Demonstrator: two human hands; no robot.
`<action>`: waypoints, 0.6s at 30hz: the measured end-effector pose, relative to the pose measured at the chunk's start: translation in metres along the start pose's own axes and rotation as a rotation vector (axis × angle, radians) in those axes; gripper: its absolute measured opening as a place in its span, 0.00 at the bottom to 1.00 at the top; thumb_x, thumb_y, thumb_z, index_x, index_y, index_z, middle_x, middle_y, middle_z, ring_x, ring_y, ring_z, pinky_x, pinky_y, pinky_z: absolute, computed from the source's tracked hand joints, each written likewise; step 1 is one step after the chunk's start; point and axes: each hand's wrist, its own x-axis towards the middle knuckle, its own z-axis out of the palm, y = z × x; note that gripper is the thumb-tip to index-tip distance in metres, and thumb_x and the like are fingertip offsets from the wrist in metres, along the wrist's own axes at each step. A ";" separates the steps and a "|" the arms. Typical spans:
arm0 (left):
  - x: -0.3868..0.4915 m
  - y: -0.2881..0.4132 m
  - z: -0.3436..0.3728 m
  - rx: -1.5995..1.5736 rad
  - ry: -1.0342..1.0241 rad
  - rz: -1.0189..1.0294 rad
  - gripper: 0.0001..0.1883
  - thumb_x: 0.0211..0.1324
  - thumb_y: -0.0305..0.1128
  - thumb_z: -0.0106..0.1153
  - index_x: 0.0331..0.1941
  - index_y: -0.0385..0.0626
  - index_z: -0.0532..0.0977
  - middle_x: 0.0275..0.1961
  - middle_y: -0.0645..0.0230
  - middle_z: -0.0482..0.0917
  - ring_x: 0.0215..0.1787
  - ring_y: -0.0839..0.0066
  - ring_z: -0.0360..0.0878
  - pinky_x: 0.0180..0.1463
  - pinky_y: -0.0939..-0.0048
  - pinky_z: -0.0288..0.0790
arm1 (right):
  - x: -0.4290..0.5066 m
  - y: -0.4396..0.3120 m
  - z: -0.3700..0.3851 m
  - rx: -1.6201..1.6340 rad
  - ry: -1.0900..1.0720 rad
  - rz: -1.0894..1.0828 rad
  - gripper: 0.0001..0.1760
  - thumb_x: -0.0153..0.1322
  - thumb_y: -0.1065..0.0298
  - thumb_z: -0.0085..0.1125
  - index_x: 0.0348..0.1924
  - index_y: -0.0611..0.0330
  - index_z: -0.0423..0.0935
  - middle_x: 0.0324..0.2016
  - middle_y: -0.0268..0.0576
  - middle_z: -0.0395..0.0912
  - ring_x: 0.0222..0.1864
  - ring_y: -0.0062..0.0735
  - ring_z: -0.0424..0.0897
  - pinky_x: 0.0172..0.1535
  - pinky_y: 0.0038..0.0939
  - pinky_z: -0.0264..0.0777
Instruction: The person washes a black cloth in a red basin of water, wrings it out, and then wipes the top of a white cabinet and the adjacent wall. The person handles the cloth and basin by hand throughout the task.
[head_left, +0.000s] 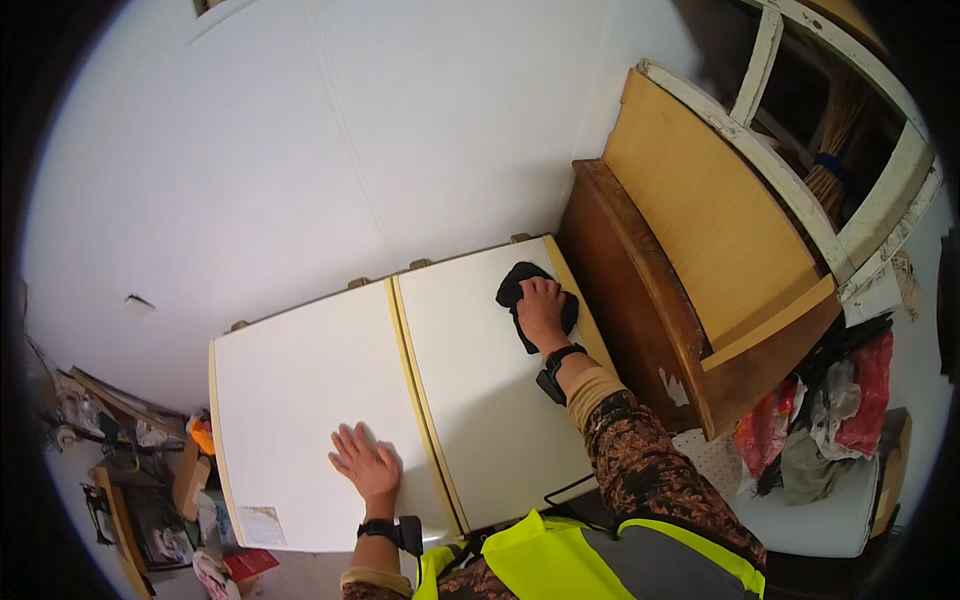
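A white chest freezer (300, 390) stands before me with two flat lids and yellowed edge trim. My right hand (540, 304) presses a bunched black cloth (519, 283) against the right lid (480, 375), close to its far right corner. Palm down with fingers spread, my left hand (367, 459) rests on the left lid (285, 420) and holds nothing. Between the hands runs the yellowed seam (420, 390) where the lids meet. A worn label with print (261, 526) sticks to the left lid's near left corner.
A brown wooden cabinet (622, 300) borders the freezer's right side, with a white-painted wooden frame (750, 142) above it. Plastic bags (847, 405) are piled at the lower right. Behind is a white wall (465, 127). Clutter and an orange item (201, 433) lie left.
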 end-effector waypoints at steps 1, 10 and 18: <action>0.000 0.000 0.000 0.000 -0.001 -0.001 0.33 0.60 0.39 0.47 0.70 0.44 0.61 0.77 0.49 0.52 0.81 0.48 0.39 0.77 0.37 0.30 | 0.011 -0.001 0.000 -0.030 0.016 -0.004 0.18 0.70 0.65 0.60 0.53 0.54 0.73 0.55 0.44 0.71 0.60 0.50 0.66 0.59 0.57 0.62; 0.000 0.004 -0.003 0.046 -0.017 -0.033 0.32 0.61 0.41 0.47 0.69 0.45 0.62 0.77 0.51 0.53 0.81 0.52 0.40 0.78 0.40 0.30 | 0.175 -0.019 -0.093 1.086 0.847 0.123 0.30 0.78 0.61 0.51 0.66 0.74 0.61 0.64 0.65 0.66 0.65 0.60 0.66 0.68 0.45 0.57; 0.001 0.006 -0.003 0.068 -0.011 -0.039 0.33 0.60 0.44 0.45 0.68 0.43 0.62 0.76 0.50 0.54 0.81 0.50 0.40 0.78 0.40 0.30 | 0.257 -0.039 -0.164 0.621 0.892 -0.015 0.34 0.77 0.63 0.49 0.71 0.74 0.53 0.75 0.58 0.46 0.73 0.62 0.50 0.73 0.52 0.46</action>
